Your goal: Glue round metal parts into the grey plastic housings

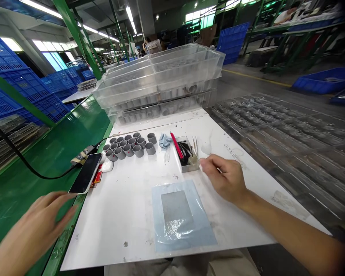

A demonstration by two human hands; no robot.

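My left hand, slightly blurred, hangs over the table's left edge with fingers stretched out, just below a dark-screened phone. My right hand is closed at the right side of a small clear tray; a bit of white shows at its fingertips, too small to name. Inside the tray lie a red pen-like tool and several thin tools, with tweezers at its right edge. In front, a light blue sheet bears a grey square plate under shiny film.
Several grey cylinders stand at the back left, beside a crumpled blue cloth. A white rounded case sits by the phone. Stacked clear plastic boxes rise at the table's far end. A black cable crosses the green bench.
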